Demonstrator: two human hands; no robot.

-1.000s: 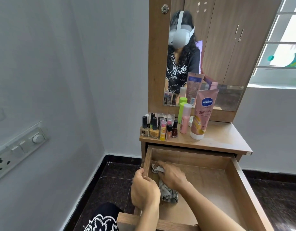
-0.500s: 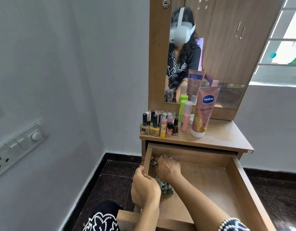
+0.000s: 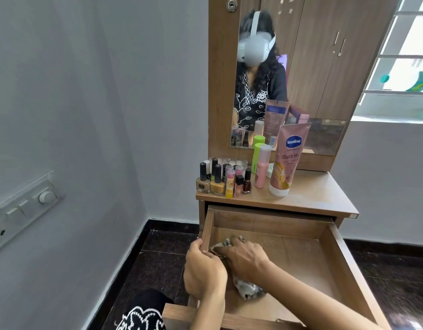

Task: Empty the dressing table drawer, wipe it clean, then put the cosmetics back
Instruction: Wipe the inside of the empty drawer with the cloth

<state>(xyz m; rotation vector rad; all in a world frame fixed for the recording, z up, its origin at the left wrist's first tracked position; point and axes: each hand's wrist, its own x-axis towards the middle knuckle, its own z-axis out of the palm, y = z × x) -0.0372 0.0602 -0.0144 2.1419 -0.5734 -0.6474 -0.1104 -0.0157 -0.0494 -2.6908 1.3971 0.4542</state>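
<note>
While the left hand (image 3: pixel 204 273) grips the left wall of the open drawer (image 3: pixel 348 265), the right hand (image 3: pixel 245 257) presses a cloth (image 3: pixel 247 289) with curled fingers into its rear left corner, leaving bare floor stretching rightward, and the cosmetics (image 3: pixel 223 181) wait on the desk (image 3: pixel 320 194) above.

The wooden drawer (image 3: pixel 334 263) stood pulled open, a crumpled grey cloth (image 3: pixel 247 288) inside at its nine-o'clock wall. Nail polish bottles (image 3: pixel 217 181) and a pink Vaseline tube (image 3: pixel 286 160) stood upright on the tabletop at twelve o'clock.
</note>
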